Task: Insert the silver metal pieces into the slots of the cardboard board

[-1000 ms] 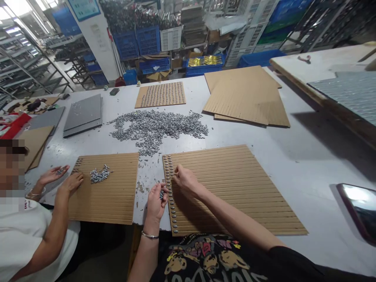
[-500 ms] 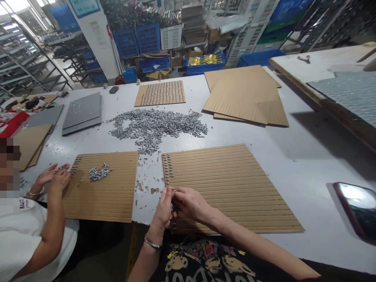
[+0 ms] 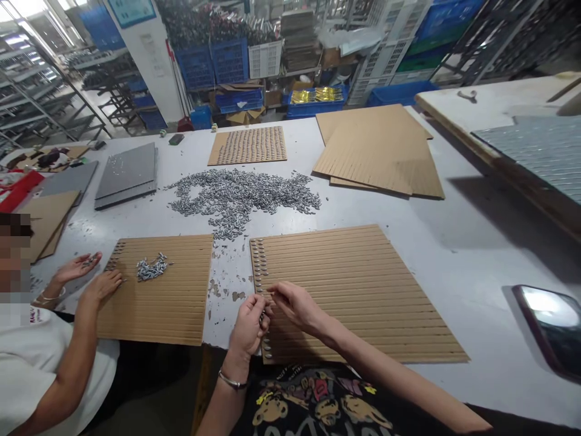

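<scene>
My left hand [image 3: 250,324] is curled around several small silver oval pieces, partly visible between its fingers, by the left edge of a ribbed cardboard sheet [image 3: 363,297]. Just to its right, my right hand [image 3: 297,306] is over the sheet, thumb and fingertips pinched together near the left edge. Whatever is in that pinch is too small to make out. Silver oval pieces [image 3: 258,257] sit in short columns along the sheet's upper left edge, with a few more lower down, partly hidden by my hands.
A loose heap of silver pieces [image 3: 245,194] spreads beyond the sheet. At left, a co-worker's hand [image 3: 102,284] touches another ribbed sheet [image 3: 177,303]. Stacked cardboard [image 3: 381,151] lies at the back right, a filled board [image 3: 249,145] at the back, a phone [image 3: 549,327] at right.
My hands have drawn slightly apart: the left went a little down and left, the right rose slightly over the sheet. The co-worker's hands have separated, one reaching right over their sheet.
</scene>
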The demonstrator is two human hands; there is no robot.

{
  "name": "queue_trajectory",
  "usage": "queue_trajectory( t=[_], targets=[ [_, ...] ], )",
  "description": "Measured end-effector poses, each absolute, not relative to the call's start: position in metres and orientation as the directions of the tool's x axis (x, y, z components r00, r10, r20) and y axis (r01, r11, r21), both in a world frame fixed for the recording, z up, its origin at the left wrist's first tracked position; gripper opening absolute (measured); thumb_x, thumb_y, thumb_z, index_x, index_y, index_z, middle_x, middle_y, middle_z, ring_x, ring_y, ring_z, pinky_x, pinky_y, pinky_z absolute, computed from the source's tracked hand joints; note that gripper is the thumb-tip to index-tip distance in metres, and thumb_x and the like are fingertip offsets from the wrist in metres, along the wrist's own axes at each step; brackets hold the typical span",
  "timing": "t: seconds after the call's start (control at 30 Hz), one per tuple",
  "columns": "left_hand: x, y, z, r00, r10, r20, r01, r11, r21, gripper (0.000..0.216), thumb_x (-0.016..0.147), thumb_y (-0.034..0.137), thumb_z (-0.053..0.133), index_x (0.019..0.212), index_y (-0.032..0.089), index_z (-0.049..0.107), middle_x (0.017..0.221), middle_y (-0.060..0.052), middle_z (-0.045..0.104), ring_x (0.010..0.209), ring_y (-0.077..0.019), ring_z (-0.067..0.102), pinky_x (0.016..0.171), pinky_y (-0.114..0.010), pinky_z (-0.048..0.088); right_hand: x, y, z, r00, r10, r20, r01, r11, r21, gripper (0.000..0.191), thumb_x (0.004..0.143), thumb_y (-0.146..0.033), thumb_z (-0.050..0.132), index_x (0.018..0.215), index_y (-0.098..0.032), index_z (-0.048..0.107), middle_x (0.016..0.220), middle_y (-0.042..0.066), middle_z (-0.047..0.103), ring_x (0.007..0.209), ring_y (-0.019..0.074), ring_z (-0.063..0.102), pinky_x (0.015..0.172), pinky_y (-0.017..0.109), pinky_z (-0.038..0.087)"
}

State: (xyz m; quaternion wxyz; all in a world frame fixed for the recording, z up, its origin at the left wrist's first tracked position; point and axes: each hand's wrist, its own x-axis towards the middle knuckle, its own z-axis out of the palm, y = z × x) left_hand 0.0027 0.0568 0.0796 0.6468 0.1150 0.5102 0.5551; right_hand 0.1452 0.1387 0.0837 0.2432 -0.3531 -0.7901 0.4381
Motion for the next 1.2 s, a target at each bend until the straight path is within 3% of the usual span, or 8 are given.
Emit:
queue_trajectory(
  t=[0.17,0.23,0.37,0.63,0.8,0.93,1.07,1.2],
  targets=[
    [-0.018,0.063,0.075,-0.268,0.753,-0.601,-0.788,0.188,0.586,0.012,0.072,0.010,0.066,0.084,0.012,0.062,0.083,-0.008,0.064,0.065,-0.0076,0.058,0.050,-0.014,0.044,0.143,0.159,0.075,-0.491,0.870,-0.040,0.452,0.215,-0.866,0.013,0.081,-0.023,0.053,0.077,-0.018,0.064,0.069,0.000,0.066,0.062,0.0144,0.059,0.063,0.024,0.042],
    [-0.028,0.065,0.072,-0.291,0.710,-0.641,-0.822,0.158,0.547,0.016,0.070,0.002,0.063,0.083,0.011,0.064,0.086,-0.010,0.066,0.069,-0.0082,0.060,0.054,-0.014,0.047,0.136,0.168,0.070,-0.458,0.884,-0.090,0.481,0.162,-0.862,0.009,0.078,-0.020,0.055,0.074,-0.018,0.063,0.066,-0.001,0.066,0.061,0.0140,0.059,0.062,0.023,0.042],
    [-0.038,0.067,0.064,-0.333,0.711,-0.619,-0.801,0.132,0.583,0.012,0.075,0.007,0.064,0.086,0.011,0.065,0.084,-0.009,0.067,0.062,-0.0067,0.058,0.049,-0.013,0.044,0.116,0.175,0.059,-0.424,0.892,-0.156,0.491,0.081,-0.868,0.009,0.077,-0.018,0.055,0.074,-0.018,0.064,0.064,-0.002,0.065,0.061,0.0135,0.059,0.060,0.022,0.041],
    [-0.035,0.064,0.052,-0.333,0.708,-0.623,-0.773,0.173,0.610,0.024,0.074,0.022,0.074,0.093,0.013,0.061,0.081,-0.006,0.067,0.055,-0.0045,0.054,0.044,-0.012,0.041,0.104,0.167,0.046,-0.431,0.902,-0.011,0.643,0.298,-0.705,0.014,0.086,-0.022,0.055,0.077,-0.017,0.065,0.078,0.004,0.066,0.074,0.0161,0.059,0.070,0.024,0.039],
    [-0.032,0.063,0.053,-0.363,0.720,-0.591,-0.737,0.166,0.655,0.033,0.070,0.037,0.077,0.083,0.015,0.056,0.065,0.003,0.057,0.044,-0.0023,0.044,0.036,-0.012,0.030,0.102,0.168,0.047,-0.417,0.905,-0.081,0.725,0.278,-0.630,0.012,0.085,-0.020,0.057,0.074,-0.018,0.060,0.075,0.005,0.065,0.072,0.0168,0.057,0.068,0.025,0.037],
    [-0.034,0.062,0.054,-0.337,0.771,-0.541,-0.735,0.144,0.663,0.034,0.065,0.033,0.081,0.082,0.013,0.058,0.064,0.003,0.055,0.044,-0.0015,0.041,0.035,-0.012,0.026,0.100,0.173,0.049,-0.387,0.914,-0.122,0.719,0.216,-0.661,0.002,0.083,-0.019,0.057,0.081,-0.018,0.057,0.075,0.004,0.064,0.069,0.0169,0.057,0.064,0.025,0.035],
    [-0.032,0.059,0.058,-0.283,0.803,-0.524,-0.757,0.149,0.637,0.032,0.065,0.022,0.080,0.090,0.012,0.062,0.075,-0.003,0.062,0.054,-0.0033,0.048,0.040,-0.012,0.031,0.104,0.172,0.053,-0.398,0.911,-0.105,0.651,0.200,-0.733,0.018,0.081,-0.017,0.057,0.099,-0.016,0.053,0.071,0.001,0.062,0.063,0.0158,0.054,0.061,0.024,0.035],
    [-0.024,0.057,0.063,-0.262,0.833,-0.487,-0.734,0.156,0.661,0.029,0.067,0.022,0.079,0.087,0.013,0.060,0.076,-0.002,0.062,0.051,-0.0027,0.045,0.039,-0.013,0.027,0.113,0.155,0.067,-0.479,0.878,0.008,0.431,0.243,-0.869,0.012,0.088,-0.028,0.052,0.086,-0.018,0.057,0.068,-0.001,0.061,0.060,0.0132,0.052,0.061,0.023,0.038]
  ],
)
